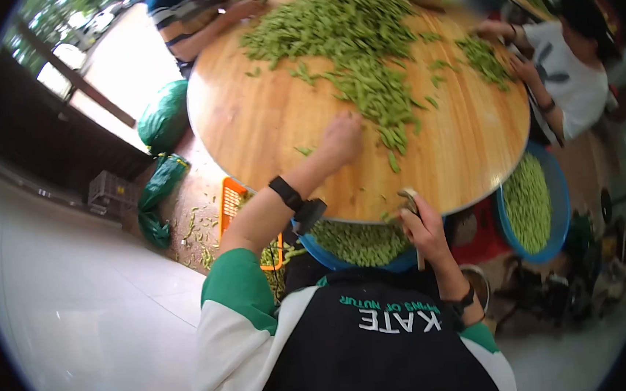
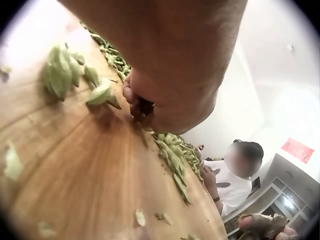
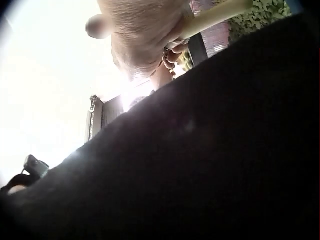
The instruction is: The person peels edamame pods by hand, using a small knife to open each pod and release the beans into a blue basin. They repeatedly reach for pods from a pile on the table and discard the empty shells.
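Bean pods [image 1: 385,109] are strung downward, just right of nearer left hand [image 1: 342,140]; its grasp can't be told. Pale-handled tool [image 1: 409,202] gripped by right hand [image 1: 427,229].

Round wooden table [image 1: 248,120]. Big pile of green pods [image 1: 329,29] over the far edge side, tail narrowing past centre toward the near edge. Smaller heap [image 1: 485,64] by the right edge, strays between. Loose pods [image 2: 59,75] left of the tail.
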`<action>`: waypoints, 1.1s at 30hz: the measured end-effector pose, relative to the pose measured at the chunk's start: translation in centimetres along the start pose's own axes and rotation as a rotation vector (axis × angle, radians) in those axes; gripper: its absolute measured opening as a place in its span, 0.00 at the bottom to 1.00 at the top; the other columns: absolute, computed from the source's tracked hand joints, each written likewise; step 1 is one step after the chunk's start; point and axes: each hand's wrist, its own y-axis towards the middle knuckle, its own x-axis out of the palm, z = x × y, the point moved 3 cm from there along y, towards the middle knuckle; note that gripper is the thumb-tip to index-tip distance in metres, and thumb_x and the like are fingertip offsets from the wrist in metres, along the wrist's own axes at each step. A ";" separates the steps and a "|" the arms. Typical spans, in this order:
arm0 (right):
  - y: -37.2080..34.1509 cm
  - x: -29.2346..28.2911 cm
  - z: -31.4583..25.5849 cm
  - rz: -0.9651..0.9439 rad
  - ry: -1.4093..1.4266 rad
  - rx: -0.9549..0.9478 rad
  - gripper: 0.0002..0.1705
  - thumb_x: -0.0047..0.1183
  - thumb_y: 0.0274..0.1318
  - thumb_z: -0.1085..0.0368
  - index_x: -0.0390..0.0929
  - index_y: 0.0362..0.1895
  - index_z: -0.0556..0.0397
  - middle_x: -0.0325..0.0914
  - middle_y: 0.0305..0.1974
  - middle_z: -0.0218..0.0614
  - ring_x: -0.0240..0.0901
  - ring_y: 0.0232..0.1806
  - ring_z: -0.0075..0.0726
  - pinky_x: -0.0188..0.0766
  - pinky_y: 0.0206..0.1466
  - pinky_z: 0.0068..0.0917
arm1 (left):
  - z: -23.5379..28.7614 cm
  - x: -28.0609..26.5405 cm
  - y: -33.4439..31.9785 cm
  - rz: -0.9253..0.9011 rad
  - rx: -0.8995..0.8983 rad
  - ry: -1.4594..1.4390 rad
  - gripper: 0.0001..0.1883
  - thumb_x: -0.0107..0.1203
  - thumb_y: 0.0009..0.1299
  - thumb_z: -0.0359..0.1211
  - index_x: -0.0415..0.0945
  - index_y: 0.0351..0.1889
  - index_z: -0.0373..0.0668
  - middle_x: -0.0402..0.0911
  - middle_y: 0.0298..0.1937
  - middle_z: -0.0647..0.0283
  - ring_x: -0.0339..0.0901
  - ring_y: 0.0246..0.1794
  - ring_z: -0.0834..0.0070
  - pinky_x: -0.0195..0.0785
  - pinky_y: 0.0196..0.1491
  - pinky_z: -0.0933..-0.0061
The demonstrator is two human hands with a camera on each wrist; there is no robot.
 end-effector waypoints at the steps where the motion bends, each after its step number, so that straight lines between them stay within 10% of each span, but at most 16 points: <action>1: 0.2 0.3 0.0 -0.038 -0.006 -0.033 0.18 0.45 0.63 0.67 0.68 0.56 0.58 0.71 0.28 0.29 0.63 0.22 0.18 0.61 0.24 0.21 | 0.1 -0.4 -0.8 0.078 0.019 -0.009 0.11 0.52 0.58 0.27 0.72 0.40 0.37 0.74 0.43 0.46 0.72 0.45 0.51 0.67 0.51 0.58; 5: 1.6 1.7 -0.5 0.002 0.308 0.009 0.20 0.43 0.65 0.66 0.65 0.60 0.56 0.71 0.29 0.29 0.60 0.19 0.16 0.58 0.18 0.16 | 0.3 -0.9 -3.2 0.258 0.081 -0.336 0.07 0.50 0.58 0.27 0.72 0.34 0.37 0.76 0.36 0.46 0.74 0.37 0.46 0.69 0.41 0.52; 14: 2.4 4.7 -2.0 -0.073 0.527 0.008 0.09 0.42 0.66 0.64 0.68 0.45 0.54 0.71 0.31 0.32 0.61 0.19 0.20 0.59 0.17 0.18 | 4.2 -3.9 -10.0 -0.175 -0.099 -1.227 0.04 0.55 0.63 0.26 0.75 0.32 0.33 0.79 0.25 0.58 0.76 0.24 0.74 0.68 0.29 0.72; 33: 2.4 3.7 -1.5 -0.154 0.692 0.199 0.14 0.43 0.67 0.60 0.69 0.52 0.52 0.71 0.29 0.30 0.58 0.17 0.18 0.56 0.16 0.16 | 4.5 -3.3 -10.7 -0.258 -0.198 -1.304 0.06 0.54 0.64 0.27 0.75 0.35 0.33 0.76 0.26 0.66 0.71 0.24 0.82 0.65 0.27 0.78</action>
